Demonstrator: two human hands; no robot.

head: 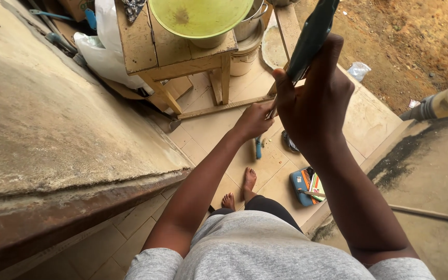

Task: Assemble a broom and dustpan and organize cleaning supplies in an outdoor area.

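My right hand (pixel 315 98) is raised in front of me and grips a long dark teal blade-like object (pixel 313 36) that points up and away. My left hand (pixel 253 120) reaches forward just left of it, fingers closed on a thin stick-like piece (pixel 273 110) at the object's lower end. What that thin piece is cannot be made out. Both hands hang above a tiled floor (pixel 208 135), with my bare feet (pixel 239 189) below.
A worn wooden stool (pixel 175 52) carries a yellow-green basin (pixel 199 18), with metal pots (pixel 250 26) behind it. White plastic bags (pixel 105 49) lie to its left. A blue case with small tools (pixel 307 185) rests on the floor. A concrete ledge (pixel 53 129) fills the left side, a pipe (pixel 442 103) the right.
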